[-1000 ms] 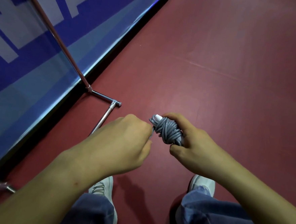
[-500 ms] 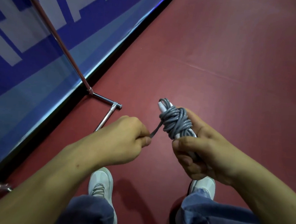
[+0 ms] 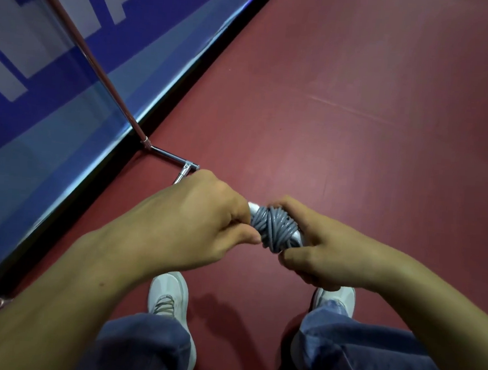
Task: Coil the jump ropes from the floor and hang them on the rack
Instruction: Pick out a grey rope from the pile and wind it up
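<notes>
We hold the grey jump rope (image 3: 274,229), wound tight round its white handles, above the floor. Right hand (image 3: 319,248) clamps the bundle; left hand (image 3: 199,225) pinches what looks like the loose end. Cord light, springy; grip the handles.

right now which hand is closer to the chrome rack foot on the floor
Left. The left hand sits just over the chrome rack foot, hiding part of it; the right hand is farther off, beyond the coiled jump rope both hands grip.
</notes>
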